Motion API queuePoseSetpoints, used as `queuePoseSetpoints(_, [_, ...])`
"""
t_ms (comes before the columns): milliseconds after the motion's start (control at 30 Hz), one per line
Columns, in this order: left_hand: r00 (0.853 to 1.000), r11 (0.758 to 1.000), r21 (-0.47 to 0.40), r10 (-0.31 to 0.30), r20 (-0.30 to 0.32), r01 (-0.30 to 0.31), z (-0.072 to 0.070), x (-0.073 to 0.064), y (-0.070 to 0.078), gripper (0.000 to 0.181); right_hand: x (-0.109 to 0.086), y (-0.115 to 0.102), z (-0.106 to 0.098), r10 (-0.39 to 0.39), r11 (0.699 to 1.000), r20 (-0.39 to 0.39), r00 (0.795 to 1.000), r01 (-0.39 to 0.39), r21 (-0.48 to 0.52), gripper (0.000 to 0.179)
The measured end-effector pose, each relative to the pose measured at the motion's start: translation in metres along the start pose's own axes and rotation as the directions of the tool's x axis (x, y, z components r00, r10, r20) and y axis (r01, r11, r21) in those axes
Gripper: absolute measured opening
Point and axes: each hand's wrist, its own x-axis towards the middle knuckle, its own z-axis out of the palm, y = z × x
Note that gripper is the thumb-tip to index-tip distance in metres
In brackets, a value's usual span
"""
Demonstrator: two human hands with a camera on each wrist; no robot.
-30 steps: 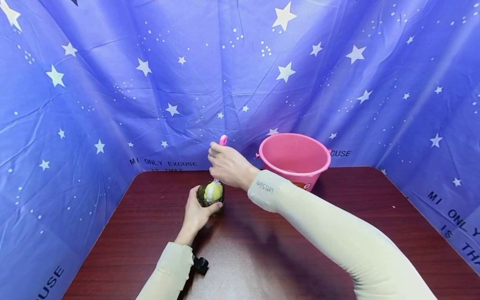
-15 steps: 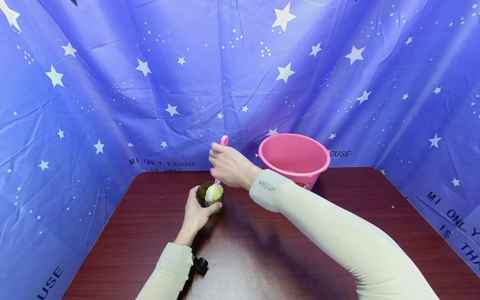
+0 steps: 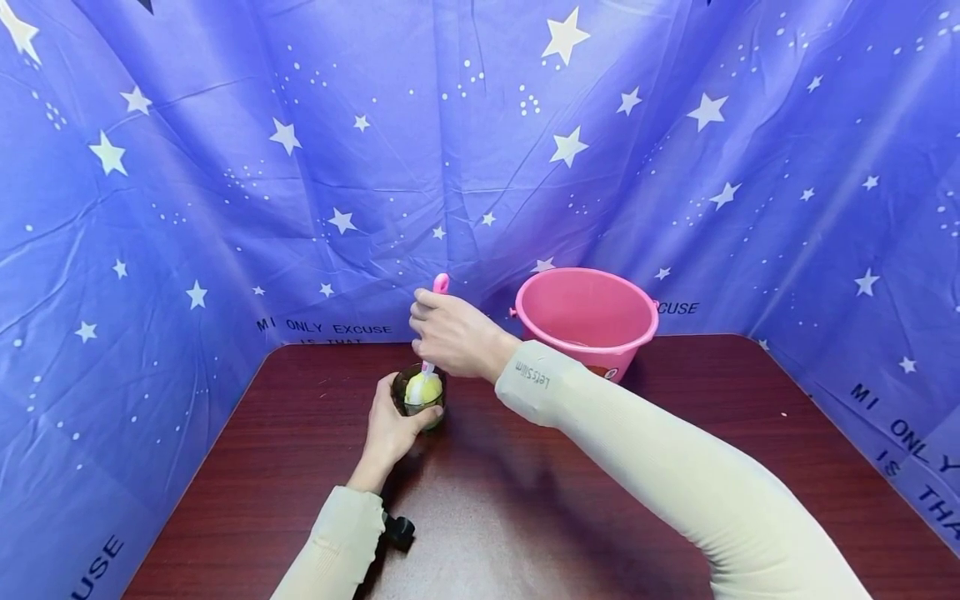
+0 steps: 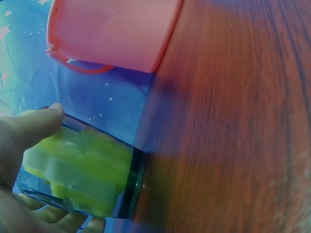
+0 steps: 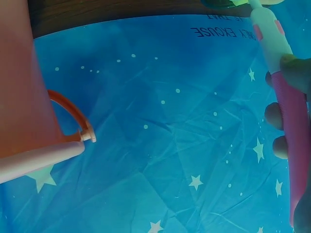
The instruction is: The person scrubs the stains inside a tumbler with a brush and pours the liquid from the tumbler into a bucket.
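My left hand (image 3: pixel 392 429) grips a dark green drinking glass (image 4: pixel 137 184), thumb on one side and fingers round the other. In the left wrist view the glass's base meets the tabletop. A cup brush with a pink and white handle (image 5: pixel 290 114) stands in the glass, its yellow and white sponge head (image 3: pixel 424 388) showing at the mouth and through the wall. My right hand (image 3: pixel 459 335) holds the brush from above, fingers curled round the handle, whose pink end sticks up past the fist. Part of the handle is hidden by that hand.
A pink bucket (image 3: pixel 588 307) stands at the back of the dark wooden table (image 3: pixel 585 533), right of the glass and behind the right forearm. Blue star-printed cloth (image 3: pixel 390 167) hangs behind and at both sides. A black device (image 3: pixel 399 532) sits at the left wrist.
The right hand has shifted a little left, and the brush's pink end now leans further left. The sponge head has moved slightly within the glass. The left hand keeps its hold.
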Motion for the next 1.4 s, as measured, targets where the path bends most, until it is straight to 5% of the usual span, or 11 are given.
queuePoseSetpoints(500, [1.000, 1.000, 0.026, 0.006, 0.017, -0.007, -0.003, 0.000, -0.001, 0.082, 0.015, -0.007, -0.010, -0.011, 0.994, -0.014, 1.000, 0.010, -0.113, 0.027])
queuePoseSetpoints(1400, [1.000, 1.000, 0.015, 0.008, 0.020, -0.008, -0.003, -0.001, -0.001, 0.081, 0.033, -0.011, -0.015, 0.025, 0.986, 0.022, 0.999, -0.021, -0.167, 0.025])
